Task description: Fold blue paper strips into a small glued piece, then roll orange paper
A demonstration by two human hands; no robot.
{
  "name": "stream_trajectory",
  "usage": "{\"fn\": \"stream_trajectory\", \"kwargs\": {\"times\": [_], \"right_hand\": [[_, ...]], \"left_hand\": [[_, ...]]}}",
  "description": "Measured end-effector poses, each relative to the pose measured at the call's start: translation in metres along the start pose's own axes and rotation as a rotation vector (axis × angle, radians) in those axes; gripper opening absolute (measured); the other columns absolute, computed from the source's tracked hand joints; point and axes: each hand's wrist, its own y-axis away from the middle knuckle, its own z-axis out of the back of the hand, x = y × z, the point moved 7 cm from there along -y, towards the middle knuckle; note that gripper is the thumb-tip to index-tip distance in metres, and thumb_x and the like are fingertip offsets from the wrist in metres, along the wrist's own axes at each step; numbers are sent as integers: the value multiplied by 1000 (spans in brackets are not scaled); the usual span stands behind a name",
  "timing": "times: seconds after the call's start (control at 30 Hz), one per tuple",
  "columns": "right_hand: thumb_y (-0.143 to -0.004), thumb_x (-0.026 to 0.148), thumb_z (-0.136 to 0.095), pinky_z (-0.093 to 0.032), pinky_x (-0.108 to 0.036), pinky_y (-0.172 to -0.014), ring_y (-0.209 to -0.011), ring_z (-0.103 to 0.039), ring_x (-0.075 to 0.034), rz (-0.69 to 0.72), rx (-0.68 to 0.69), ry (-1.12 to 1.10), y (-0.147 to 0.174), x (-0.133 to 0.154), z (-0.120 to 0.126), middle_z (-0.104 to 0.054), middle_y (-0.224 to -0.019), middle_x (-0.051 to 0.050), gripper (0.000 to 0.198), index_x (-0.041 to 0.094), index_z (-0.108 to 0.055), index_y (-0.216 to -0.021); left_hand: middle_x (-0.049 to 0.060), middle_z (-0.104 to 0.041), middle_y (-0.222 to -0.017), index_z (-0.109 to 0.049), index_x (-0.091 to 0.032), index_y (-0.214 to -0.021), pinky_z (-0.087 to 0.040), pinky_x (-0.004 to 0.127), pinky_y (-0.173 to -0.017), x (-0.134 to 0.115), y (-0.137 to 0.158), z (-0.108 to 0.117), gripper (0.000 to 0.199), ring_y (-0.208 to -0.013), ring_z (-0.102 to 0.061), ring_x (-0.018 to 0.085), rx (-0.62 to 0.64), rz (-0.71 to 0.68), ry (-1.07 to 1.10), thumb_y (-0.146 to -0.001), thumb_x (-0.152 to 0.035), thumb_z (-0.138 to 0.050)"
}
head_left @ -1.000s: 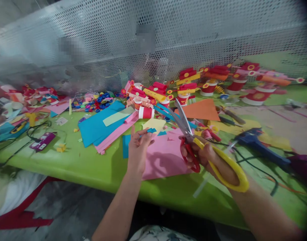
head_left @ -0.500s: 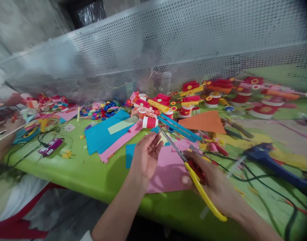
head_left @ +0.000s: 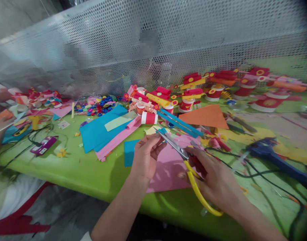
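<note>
My left hand [head_left: 148,152] pinches a small blue piece of craft sheet [head_left: 162,131] between thumb and fingertips. My right hand [head_left: 213,175] grips a pair of scissors [head_left: 175,146] with yellow and red handles. The scissor blades point up and left, their tips at the blue piece by my left fingertips. Beneath both hands lies a pink sheet [head_left: 166,177], with a smaller blue sheet [head_left: 129,153] to the left of my left wrist. Just beyond my fingers, a red and white paper cup [head_left: 149,117] lies on its side.
Several red cup models [head_left: 187,104] stand along the perforated metal screen [head_left: 193,36]. A blue glue gun [head_left: 276,160] and its cables lie at right, an orange sheet [head_left: 206,116] behind. Left are a purple power strip [head_left: 44,146] and another person's hand [head_left: 4,124].
The view has shifted slightly, tilting downward. The scissor blades have come onto the blue piece, and my right hand's grip on the handles has changed a little. My left hand keeps its pinch.
</note>
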Motion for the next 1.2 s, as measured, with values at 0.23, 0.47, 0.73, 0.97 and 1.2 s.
{"fn": "stream_trajectory", "kwargs": {"times": [0.23,0.47,0.73,0.97,1.2], "right_hand": [[-90,40,-63,-44,-29,-51,-55,-58,-18,-16,-4,-43,-1,3,3,-67,-76,-3,44,15,-57,-125],[-89,43,-63,-43,-29,-48,-51,-55,-17,-24,-36,-49,-3,6,7,-66,-71,-3,44,13,-60,-122],[-90,42,-63,-43,-28,-49,-50,-55,-16,-32,-36,-61,-2,4,6,-66,-72,-3,43,15,-61,-123],[-89,41,-65,-46,-28,-50,-53,-58,-16,-25,-43,-55,0,1,5,-69,-77,-4,44,16,-61,-125],[-89,41,-67,-49,-28,-52,-57,-62,-17,-29,-32,-48,2,-3,2,-71,-83,-5,46,18,-60,-128]], "left_hand": [[3,-78,-84,-76,-16,-79,-57,27,-82,7,2,2,13,-81,-74,15,-39,38,-28,-71,-20,-85],[1,-77,-85,-78,-15,-78,-57,23,-78,10,4,-4,12,-77,-71,11,10,61,-29,-71,-21,-87],[2,-77,-84,-78,-16,-78,-57,23,-78,11,4,-3,13,-76,-71,11,-3,74,-34,-70,-20,-87],[2,-77,-84,-77,-16,-76,-57,25,-78,10,4,-3,14,-76,-72,12,5,67,-48,-70,-22,-88],[2,-77,-84,-77,-16,-74,-57,25,-78,10,4,-4,12,-76,-72,13,8,68,-55,-69,-21,-87]]}}
